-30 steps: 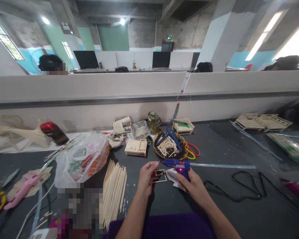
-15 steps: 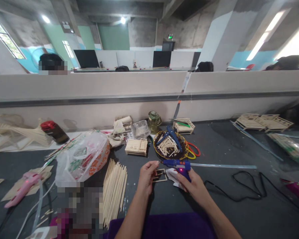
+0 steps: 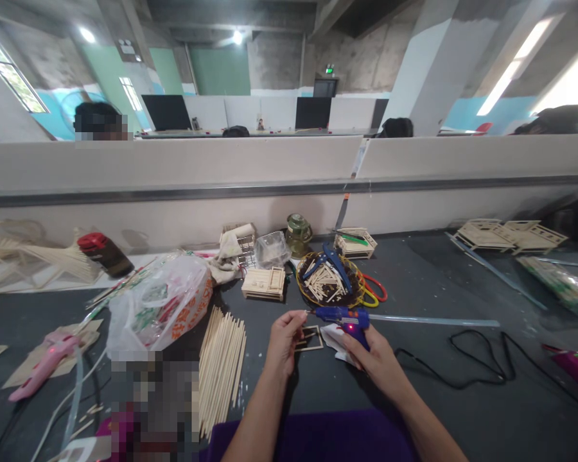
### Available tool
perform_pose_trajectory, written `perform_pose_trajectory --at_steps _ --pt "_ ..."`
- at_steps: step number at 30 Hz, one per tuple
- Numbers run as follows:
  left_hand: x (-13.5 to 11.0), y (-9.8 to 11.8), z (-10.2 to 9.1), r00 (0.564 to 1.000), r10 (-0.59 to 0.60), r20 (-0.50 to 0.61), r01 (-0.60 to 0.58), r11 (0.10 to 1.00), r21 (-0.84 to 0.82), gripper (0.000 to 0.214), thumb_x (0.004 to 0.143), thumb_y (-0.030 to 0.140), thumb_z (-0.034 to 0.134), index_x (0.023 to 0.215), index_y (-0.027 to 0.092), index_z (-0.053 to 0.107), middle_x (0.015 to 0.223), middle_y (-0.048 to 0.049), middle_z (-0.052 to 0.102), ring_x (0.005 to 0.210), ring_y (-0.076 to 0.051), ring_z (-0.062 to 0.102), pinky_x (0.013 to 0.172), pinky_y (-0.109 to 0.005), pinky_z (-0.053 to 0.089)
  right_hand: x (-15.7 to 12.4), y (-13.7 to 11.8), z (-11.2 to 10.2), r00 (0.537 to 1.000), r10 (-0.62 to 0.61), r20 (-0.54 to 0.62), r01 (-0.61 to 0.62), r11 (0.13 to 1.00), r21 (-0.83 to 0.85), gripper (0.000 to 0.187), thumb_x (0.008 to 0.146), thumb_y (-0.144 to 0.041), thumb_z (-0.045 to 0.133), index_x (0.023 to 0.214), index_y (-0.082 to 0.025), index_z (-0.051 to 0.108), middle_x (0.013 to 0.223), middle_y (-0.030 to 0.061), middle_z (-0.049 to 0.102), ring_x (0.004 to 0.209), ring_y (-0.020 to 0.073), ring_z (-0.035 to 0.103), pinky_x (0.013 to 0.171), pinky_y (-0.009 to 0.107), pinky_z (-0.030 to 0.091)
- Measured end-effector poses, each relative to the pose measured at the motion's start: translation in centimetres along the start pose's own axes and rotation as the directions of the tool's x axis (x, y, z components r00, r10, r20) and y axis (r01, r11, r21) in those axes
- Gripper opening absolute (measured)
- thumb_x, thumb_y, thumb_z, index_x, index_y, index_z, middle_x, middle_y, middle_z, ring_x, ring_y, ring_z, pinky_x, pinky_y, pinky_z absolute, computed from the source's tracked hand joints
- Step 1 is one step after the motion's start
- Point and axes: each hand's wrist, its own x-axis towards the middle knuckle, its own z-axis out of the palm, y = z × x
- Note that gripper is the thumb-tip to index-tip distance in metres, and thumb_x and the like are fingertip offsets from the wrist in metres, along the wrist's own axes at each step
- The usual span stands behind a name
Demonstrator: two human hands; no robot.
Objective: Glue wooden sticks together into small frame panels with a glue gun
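Note:
My left hand [image 3: 283,340] pinches a small rectangular frame of thin wooden sticks [image 3: 311,338] just above the dark table. My right hand [image 3: 373,359] is wrapped round a blue glue gun [image 3: 343,317] with a red light on it. The gun's nozzle points left, close to my left fingertips at the frame's upper edge. A white scrap [image 3: 334,336] lies under the gun. A clear glue stick [image 3: 433,321] sticks out of the gun's back toward the right.
A pile of long wooden sticks [image 3: 220,369] lies left of my hands, beside a plastic bag [image 3: 161,307]. Behind are a wire basket of stick pieces [image 3: 328,282], a small wooden model [image 3: 264,283], a jar [image 3: 297,235]. A black cable [image 3: 476,362] runs right. A pink glue gun [image 3: 45,362] lies far left.
My hands, the frame and the blue glue gun have stayed nearly still. At the far left edge, a hand with yellow-handled scissors seen one second ago has gone from view.

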Motion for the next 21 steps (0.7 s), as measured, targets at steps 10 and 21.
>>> perform_pose_trajectory --at_steps 10,21 --pt "0.05 0.0 -0.07 1.0 -0.01 -0.002 0.01 1.0 -0.003 0.029 0.058 0.033 0.082 0.073 0.012 0.069 0.055 0.004 0.051 0.046 -0.004 0.039 0.047 -0.018 0.031 -0.05 -0.21 0.04 1.0 0.004 -0.01 -0.004 0.999 -0.037 0.043 0.086 -0.049 0.051 0.113 -0.016 0.052 0.057 -0.006 0.044 0.049 0.0102 0.041 0.046 0.022 0.036" --pt "0.05 0.01 -0.03 1.0 0.005 -0.005 -0.005 1.0 0.005 0.031 0.058 0.037 0.081 0.073 0.012 0.069 0.055 0.0031 0.051 0.047 -0.005 0.039 0.048 -0.019 0.032 -0.08 -0.17 0.06 1.0 -0.003 0.001 0.003 1.0 -0.022 0.045 0.086 -0.047 0.051 0.117 -0.014 0.051 0.056 -0.0061 0.043 0.047 0.0094 0.039 0.045 0.022 0.035"
